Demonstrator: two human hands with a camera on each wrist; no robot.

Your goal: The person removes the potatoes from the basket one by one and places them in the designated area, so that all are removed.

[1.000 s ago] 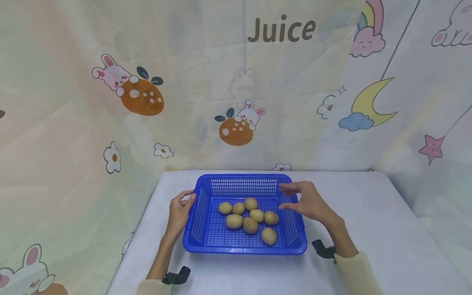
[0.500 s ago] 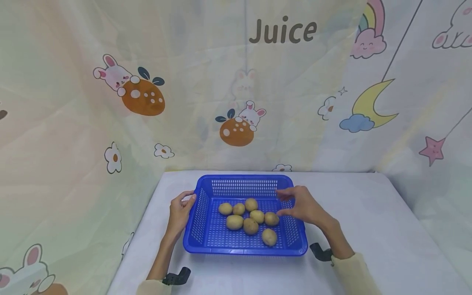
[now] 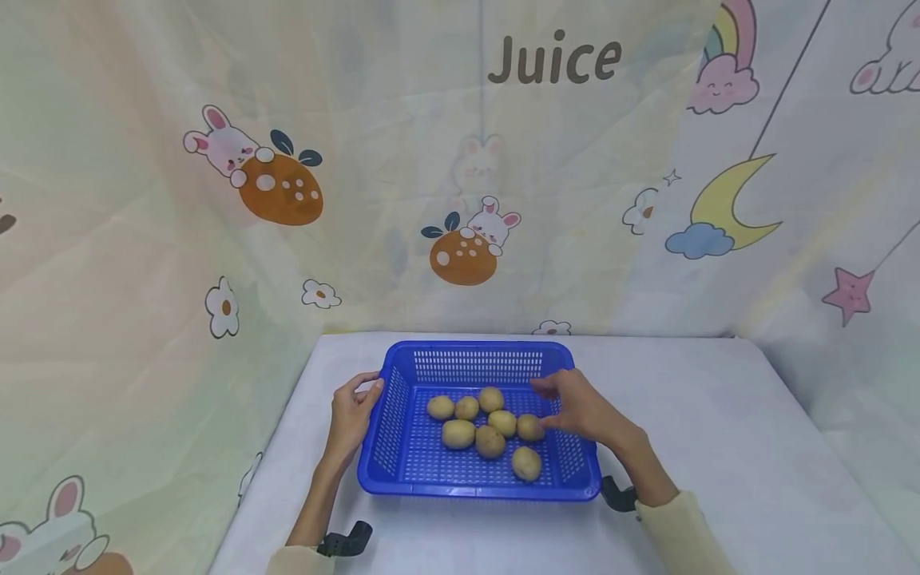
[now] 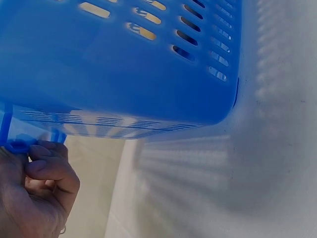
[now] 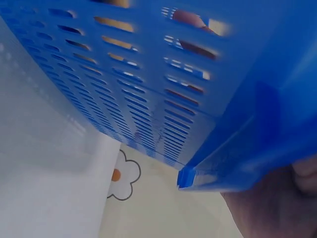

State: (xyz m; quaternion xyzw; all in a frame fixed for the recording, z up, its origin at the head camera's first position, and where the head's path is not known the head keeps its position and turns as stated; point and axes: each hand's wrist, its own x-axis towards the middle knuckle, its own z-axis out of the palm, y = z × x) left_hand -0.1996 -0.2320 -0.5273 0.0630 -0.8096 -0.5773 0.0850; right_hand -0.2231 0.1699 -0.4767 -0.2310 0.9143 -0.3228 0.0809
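Observation:
A blue plastic basket (image 3: 477,489) with slotted walls holds several potatoes (image 3: 458,434) in the head view. My left hand (image 3: 350,415) grips its left rim, thumb on top; the left wrist view shows the curled fingers (image 4: 58,171) at that rim. Over the right wall reaches my right hand (image 3: 578,407), thumb and fingers spread apart with nothing held between them. Its thumb tip is right at the rightmost potato (image 3: 529,427). From outside the slotted wall (image 5: 148,109), the right wrist view shows part of that hand below the rim, with its fingers mostly hidden.
The basket stands on a table with a white cover (image 3: 719,447). A patterned cloth (image 3: 374,160) hangs behind and on both sides of the table. Each wrist wears a black camera mount, the left mount (image 3: 345,539) in front of the basket.
My right hand has moved left and down over the basket's right wall, its thumb coming up to the rightmost potato. The left hand keeps its hold on the rim.

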